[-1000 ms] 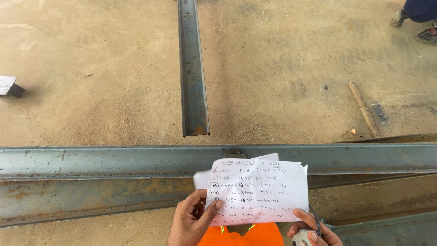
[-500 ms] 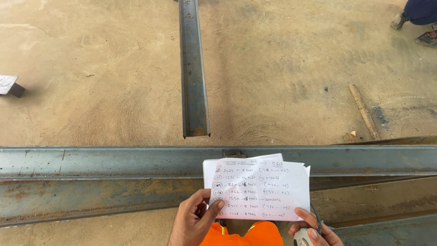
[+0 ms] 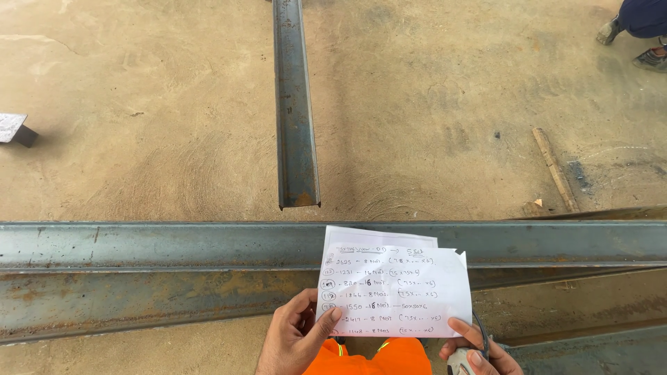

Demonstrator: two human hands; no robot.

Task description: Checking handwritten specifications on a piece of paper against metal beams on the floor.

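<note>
At the bottom edge, the left hand (image 3: 295,340) comes up from below with its thumb pressed over the lower left corner of a sheet of white paper (image 3: 396,288), fingers closed behind it, pinching it. The right hand (image 3: 472,351) grips the lower right corner, thumb on top, and also holds a small pale object (image 3: 458,362) with a dark cord; what that object is cannot be told. The paper is thin, handwritten in rows, with a second sheet peeking out behind its top edge. Below it shows a bit of orange clothing (image 3: 379,357).

Behind the paper lie long steel beams (image 3: 160,274) running left to right, grey with rusty brown patches, which the sheet partly covers. Beyond them a narrower steel channel (image 3: 295,104) lies on the floor, pointing away, its cut end just short of the beams. The dusty concrete floor (image 3: 139,139) shows swirl marks. A rusty rod (image 3: 554,169) lies to the right, a small dark block (image 3: 15,129) at the far left, and another person's feet (image 3: 636,35) stand at the top right corner.
</note>
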